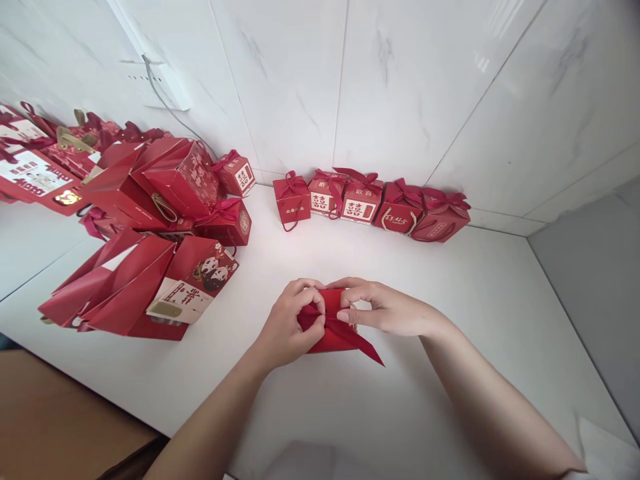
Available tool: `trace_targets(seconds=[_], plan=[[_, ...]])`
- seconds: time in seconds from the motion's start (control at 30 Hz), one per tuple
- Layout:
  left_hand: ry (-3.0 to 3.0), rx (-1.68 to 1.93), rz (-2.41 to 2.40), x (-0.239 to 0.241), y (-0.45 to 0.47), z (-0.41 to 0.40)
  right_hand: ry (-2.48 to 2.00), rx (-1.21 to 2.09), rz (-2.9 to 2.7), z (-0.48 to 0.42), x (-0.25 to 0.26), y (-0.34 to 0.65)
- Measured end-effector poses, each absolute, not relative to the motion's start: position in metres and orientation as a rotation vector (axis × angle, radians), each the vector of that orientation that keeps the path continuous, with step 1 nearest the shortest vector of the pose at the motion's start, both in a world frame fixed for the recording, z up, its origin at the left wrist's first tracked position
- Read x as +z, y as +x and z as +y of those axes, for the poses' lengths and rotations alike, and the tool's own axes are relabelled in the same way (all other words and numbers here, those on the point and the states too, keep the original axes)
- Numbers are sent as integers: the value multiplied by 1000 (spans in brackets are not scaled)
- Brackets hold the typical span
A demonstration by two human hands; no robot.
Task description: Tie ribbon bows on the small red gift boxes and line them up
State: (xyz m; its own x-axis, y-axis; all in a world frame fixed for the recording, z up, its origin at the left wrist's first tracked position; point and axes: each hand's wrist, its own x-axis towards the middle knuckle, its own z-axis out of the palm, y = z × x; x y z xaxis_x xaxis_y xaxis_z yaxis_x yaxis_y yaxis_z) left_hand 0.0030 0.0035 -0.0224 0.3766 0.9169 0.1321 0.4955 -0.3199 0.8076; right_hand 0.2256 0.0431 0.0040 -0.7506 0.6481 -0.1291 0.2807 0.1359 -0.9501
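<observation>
A small red gift box [334,299] stands on the white table in front of me, with a dark red ribbon [361,345] across its top. My left hand [299,322] is closed, its thumb and forefinger pinching the ribbon at the knot over the box's middle. From the other side, my right hand [375,308] bends over the box, thumb and forefinger drawn together at the ribbon; the exact contact is partly hidden. One pointed ribbon end hangs free toward the lower right. Both palms cover much of the box's sides.
Along the tiled wall stands a row of several red gift boxes with bows [359,202]. More red boxes [135,287] are piled on the left. A grey cable [165,100] runs down from a wall socket [156,83]. An open cardboard carton [60,413] lies at lower left.
</observation>
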Motion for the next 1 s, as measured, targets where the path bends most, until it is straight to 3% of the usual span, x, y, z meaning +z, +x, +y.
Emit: trace_targets(seconds=[0.47,0.8,1.0], plan=[[1887,728,1288,-23,3,6,-894,1778,-1999,48,-2,227],[1818,732,1063,-9,-26,18,-849,1844,-1962,47,-1,230],[1939,725,1179,-11,-37,24,-943,1681,-2001,47,0,232]])
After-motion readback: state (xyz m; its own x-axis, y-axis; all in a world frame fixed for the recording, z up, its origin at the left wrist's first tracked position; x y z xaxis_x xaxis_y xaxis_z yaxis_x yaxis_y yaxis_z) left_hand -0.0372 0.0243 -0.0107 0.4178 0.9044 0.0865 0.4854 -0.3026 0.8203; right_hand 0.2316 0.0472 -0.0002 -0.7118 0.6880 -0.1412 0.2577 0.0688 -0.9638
